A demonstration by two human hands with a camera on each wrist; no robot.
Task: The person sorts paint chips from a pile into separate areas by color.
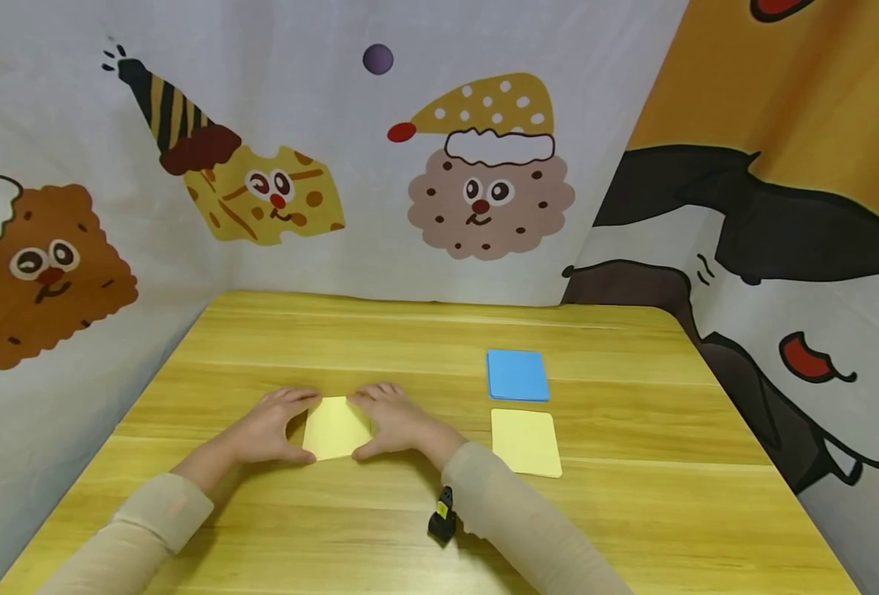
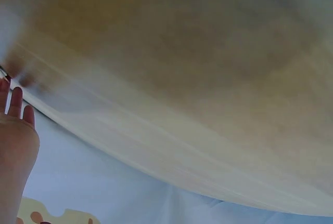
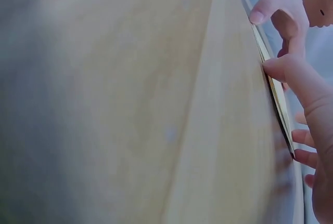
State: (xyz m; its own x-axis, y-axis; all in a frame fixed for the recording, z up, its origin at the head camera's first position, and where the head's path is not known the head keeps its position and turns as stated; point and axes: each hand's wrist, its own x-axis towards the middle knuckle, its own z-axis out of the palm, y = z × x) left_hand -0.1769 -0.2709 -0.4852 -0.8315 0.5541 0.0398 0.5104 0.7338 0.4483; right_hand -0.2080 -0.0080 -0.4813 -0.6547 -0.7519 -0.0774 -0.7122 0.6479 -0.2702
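A square yellow card (image 1: 338,428) lies on the table between both hands in the head view. My left hand (image 1: 267,426) holds its left side, thumb at the near corner and fingers at the far one. My right hand (image 1: 396,420) grips the right side the same way. In the right wrist view, the card (image 3: 274,86) appears edge-on, a thin pale strip, with the right thumb (image 3: 283,69) at its edge. Only part of the left hand (image 2: 18,130) enters the left wrist view, where the card is hidden.
To the right lie a blue stack of square cards (image 1: 517,375) and, nearer, another yellow square (image 1: 526,443). A small black device (image 1: 443,519) rests beside the right sleeve (image 1: 514,504). Cartoon-printed cloth (image 1: 380,248) hangs behind the wooden table (image 1: 380,339).
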